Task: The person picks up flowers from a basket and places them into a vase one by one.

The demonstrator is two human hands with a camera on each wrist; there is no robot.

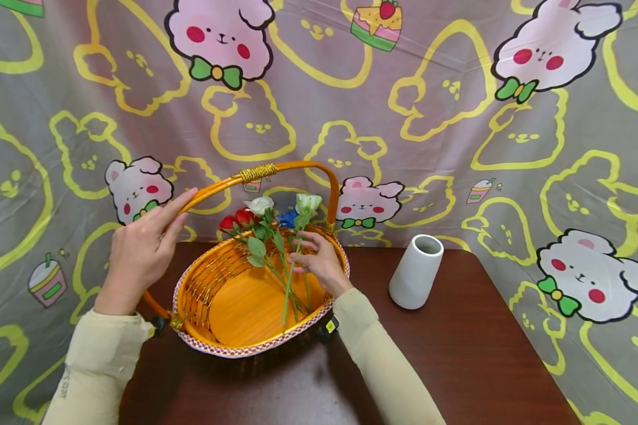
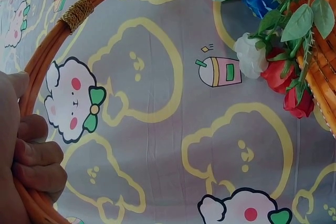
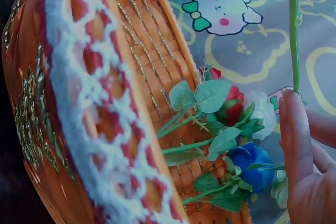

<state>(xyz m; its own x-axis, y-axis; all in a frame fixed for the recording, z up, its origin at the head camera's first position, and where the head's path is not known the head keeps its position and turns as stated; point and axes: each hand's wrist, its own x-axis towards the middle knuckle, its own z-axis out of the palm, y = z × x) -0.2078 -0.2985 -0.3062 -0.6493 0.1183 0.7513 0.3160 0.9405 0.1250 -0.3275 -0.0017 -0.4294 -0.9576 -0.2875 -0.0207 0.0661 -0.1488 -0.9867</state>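
Note:
My left hand [image 1: 140,251] grips the left part of the handle [image 1: 212,189] of an orange woven basket [image 1: 207,342]; in the left wrist view its fingers [image 2: 42,153] curl round the wood. The basket tilts, its open top towards me. Artificial roses lean inside: red roses [image 1: 244,217], a white rose [image 1: 259,205] and a blue rose [image 1: 286,219], heads at the far rim. Over the basket, my right hand [image 1: 321,262] pinches the green stem [image 3: 294,35] of a pale green-white rose [image 1: 308,203]. That bloom is partly hidden in the right wrist view.
A white tapered vase [image 1: 412,280] stands upright on the brown table [image 1: 468,342], to the right of the basket. Behind the table hangs a grey cloth [image 1: 430,136] with cartoon rabbits. The basket's rim carries a pink-and-white braided trim [image 3: 89,103].

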